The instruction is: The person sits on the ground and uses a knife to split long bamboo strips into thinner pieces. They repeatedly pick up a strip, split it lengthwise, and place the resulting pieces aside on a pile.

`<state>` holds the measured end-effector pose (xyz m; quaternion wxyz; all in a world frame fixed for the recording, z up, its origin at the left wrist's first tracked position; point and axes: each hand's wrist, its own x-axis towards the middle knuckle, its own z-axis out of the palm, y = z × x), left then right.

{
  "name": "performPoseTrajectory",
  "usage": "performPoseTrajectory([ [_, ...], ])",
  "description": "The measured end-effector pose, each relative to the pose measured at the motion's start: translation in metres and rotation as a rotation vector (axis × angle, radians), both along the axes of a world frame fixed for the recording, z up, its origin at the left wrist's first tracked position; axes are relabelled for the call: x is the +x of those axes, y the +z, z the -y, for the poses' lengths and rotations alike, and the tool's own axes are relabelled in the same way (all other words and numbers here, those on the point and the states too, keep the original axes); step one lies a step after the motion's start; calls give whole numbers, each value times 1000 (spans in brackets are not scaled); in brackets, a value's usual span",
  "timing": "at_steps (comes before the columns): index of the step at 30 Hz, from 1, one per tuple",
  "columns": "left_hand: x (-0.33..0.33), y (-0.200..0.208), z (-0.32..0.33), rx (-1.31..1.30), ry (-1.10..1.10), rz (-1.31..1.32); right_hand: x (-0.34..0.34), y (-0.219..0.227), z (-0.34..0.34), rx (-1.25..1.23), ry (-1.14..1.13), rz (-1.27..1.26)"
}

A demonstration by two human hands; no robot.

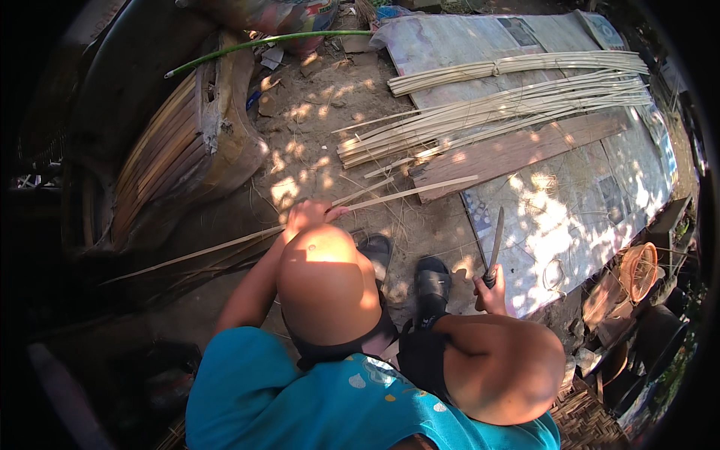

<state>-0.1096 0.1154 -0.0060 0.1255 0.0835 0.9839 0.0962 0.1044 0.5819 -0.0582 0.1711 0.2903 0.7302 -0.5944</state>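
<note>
Seen from above, a person in a blue shirt sits low on bare, sun-dappled ground, knees drawn up, working with bamboo.

At far left a curved, weathered stack of brown bamboo slats (172, 161) rests against a dark shape, with a green bamboo stalk (262, 43) lying across its top.

The left hand (309, 214) reaches past the left knee and is closed around a long thin bamboo strip (409, 192). The strip runs from the shadows at lower left, through the fist, and out to the upper right, its pale end lying over the edge of a wooden plank (517, 150).

Both feet, in dark sandals (433, 281), are planted on the dirt between the knees.

The right hand (491, 294), beside the right knee, is wrapped tight around the handle of a knife (496, 238), blade pointing up and away, clear of the strip.

Beyond, on a patterned mat (577, 217), lie two piles of pale split strips: a bundle (517, 67) tied near its middle and a looser spread (495, 112) below it. As a judgement, a good many strips are already prepared and laid aside, while the one in hand is yet to be worked and the brown slats at left look untouched.

At far right an orange woven basket (640, 268) sits among clutter.
</note>
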Motion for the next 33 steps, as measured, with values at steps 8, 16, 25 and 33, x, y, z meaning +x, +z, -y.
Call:
performPoseTrajectory([
  [8,26,-8,117,-105,-12,298,-116,-17,21,-235,-59,-93],
  [16,-178,33,-26,-393,-494,318,-159,-25,34,-962,-407,68],
  [25,-311,-113,-270,18,-338,128,-150,5,60,-997,-404,151],
  [33,-312,-164,-283,52,-122,43,-131,-21,42,-777,-327,104],
])
